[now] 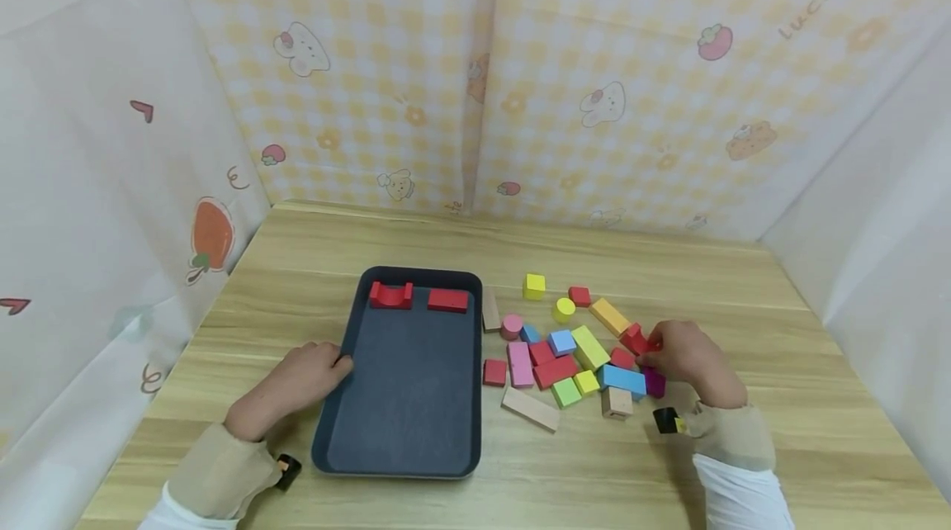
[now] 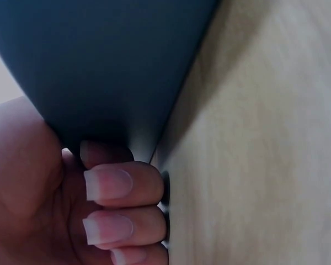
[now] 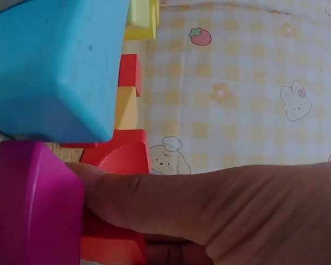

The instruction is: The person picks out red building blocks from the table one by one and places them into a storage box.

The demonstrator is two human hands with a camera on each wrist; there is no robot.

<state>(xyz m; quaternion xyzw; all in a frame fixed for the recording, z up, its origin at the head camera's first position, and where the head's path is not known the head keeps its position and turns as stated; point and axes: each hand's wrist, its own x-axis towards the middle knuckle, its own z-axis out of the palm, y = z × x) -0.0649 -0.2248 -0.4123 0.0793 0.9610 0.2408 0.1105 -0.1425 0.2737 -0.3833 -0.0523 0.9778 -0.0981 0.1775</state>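
My left hand [image 1: 293, 385] grips the left rim of a dark grey tray [image 1: 409, 406], thumb at the edge. In the left wrist view its fingers [image 2: 113, 185] curl beside the tray wall. Near the tray's far end lie a red notched block [image 1: 391, 297] and a red rectangular block [image 1: 448, 300]. My right hand [image 1: 687, 358] pinches another red notched block [image 1: 634, 339] at the right side of the block pile. A purple block [image 3: 38, 204] and a blue rectangular block [image 3: 55, 72] sit close to the right thumb; the other right fingers are mostly hidden.
Several loose blocks lie right of the tray, among them a yellow cube [image 1: 533, 286], a yellow cylinder [image 1: 564, 310], a pink block [image 1: 520, 364], an orange block [image 1: 611, 317] and a plain wooden plank [image 1: 531, 409]. A patterned curtain [image 1: 609, 59] hangs behind the wooden table [image 1: 810, 431].
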